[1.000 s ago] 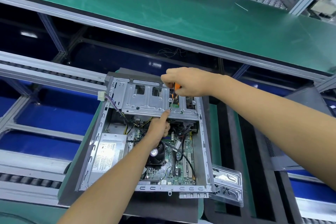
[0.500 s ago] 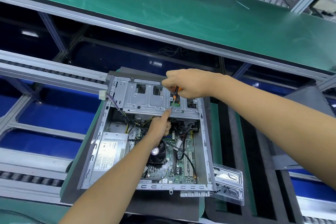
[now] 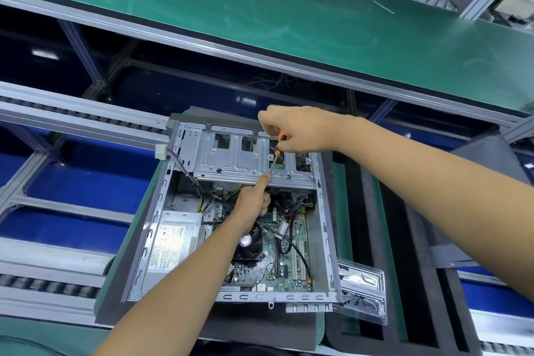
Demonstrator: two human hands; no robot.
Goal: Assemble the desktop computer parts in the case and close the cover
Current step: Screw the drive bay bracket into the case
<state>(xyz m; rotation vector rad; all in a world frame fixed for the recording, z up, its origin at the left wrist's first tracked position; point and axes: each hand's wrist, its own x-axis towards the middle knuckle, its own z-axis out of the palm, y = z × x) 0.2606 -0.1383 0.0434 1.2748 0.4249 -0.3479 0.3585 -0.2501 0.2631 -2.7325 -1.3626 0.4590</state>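
Barely shifting since a moment ago, the right hand [image 3: 300, 131] is gripping the screwdriver [image 3: 278, 150] over the case's [image 3: 325, 211] drive bracket [image 3: 231, 159] while left hand [image 3: 254, 202] fingertips are steadying the screw — keeping the tip square is looking key.

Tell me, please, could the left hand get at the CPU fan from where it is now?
Probably yes. The left hand steadies a screw at the drive cage, and the CPU fan lies uncovered in the open case just beneath its wrist; it must let go first.
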